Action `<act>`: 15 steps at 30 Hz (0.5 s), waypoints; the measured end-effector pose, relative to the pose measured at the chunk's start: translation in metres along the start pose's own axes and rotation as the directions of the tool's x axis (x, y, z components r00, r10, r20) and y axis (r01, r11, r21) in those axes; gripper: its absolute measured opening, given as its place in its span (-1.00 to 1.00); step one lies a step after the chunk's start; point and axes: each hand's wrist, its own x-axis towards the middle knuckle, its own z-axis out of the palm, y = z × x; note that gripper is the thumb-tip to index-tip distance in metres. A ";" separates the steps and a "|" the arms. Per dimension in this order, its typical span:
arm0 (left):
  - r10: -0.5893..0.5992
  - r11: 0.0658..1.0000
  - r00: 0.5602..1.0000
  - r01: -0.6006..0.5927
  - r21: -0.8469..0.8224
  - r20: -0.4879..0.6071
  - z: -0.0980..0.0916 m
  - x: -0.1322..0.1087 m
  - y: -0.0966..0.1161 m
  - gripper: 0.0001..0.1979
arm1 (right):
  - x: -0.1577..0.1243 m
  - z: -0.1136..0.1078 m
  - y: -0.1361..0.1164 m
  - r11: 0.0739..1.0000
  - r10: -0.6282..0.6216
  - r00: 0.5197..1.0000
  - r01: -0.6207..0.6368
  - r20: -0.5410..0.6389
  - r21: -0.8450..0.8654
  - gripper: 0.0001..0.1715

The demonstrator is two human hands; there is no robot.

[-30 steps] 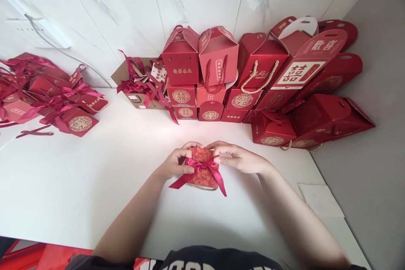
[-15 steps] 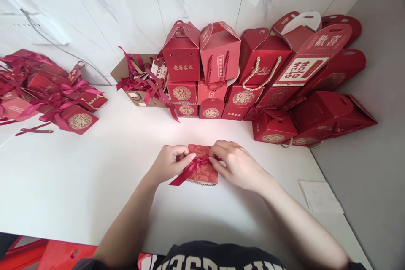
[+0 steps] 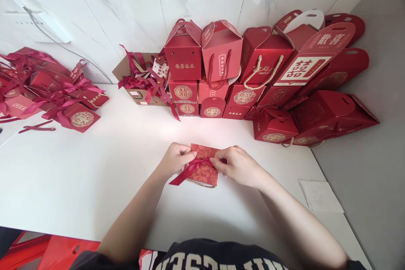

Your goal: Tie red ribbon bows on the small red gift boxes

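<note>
A small red gift box (image 3: 204, 174) with an orange leaf pattern stands on the white table in front of me. Around it runs a dark pink ribbon (image 3: 189, 171), knotted on top, with one tail hanging to the lower left. My left hand (image 3: 177, 159) is closed at the box's left side, thumb and fingers pinching the ribbon near the knot. From the right, my right hand (image 3: 236, 164) pinches the ribbon on the other side of the knot. A twisted cord handle (image 3: 201, 184) shows along the box's near edge. The fingers partly cover the knot.
Stacked red gift boxes (image 3: 185, 59) line the back wall, with larger ones (image 3: 329, 114) at the right. A cardboard box (image 3: 122, 69) holds ribbons and tags. Beribboned boxes (image 3: 80, 118) are piled at the left. White paper (image 3: 319, 196) lies near the right edge.
My right hand has shifted a little and uncovers more of the box's top right corner. Both hands keep hold of the ribbon. The view has moved slightly.
</note>
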 end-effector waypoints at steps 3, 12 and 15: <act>-0.114 0.973 0.993 0.106 -0.205 -0.025 0.004 0.003 0.001 -0.53 | 0.001 -0.001 0.000 0.999 0.015 1.000 -0.015 0.001 0.043 -0.54; -0.016 0.974 1.000 0.018 -0.225 0.010 0.000 0.003 0.001 -0.56 | -0.003 -0.021 0.011 0.962 -0.002 0.998 -0.013 0.056 0.274 -0.57; -0.011 0.988 1.000 0.009 -0.157 -0.008 0.000 0.002 0.001 -0.59 | -0.002 -0.025 0.019 0.925 0.015 0.988 -0.073 0.156 0.373 -0.50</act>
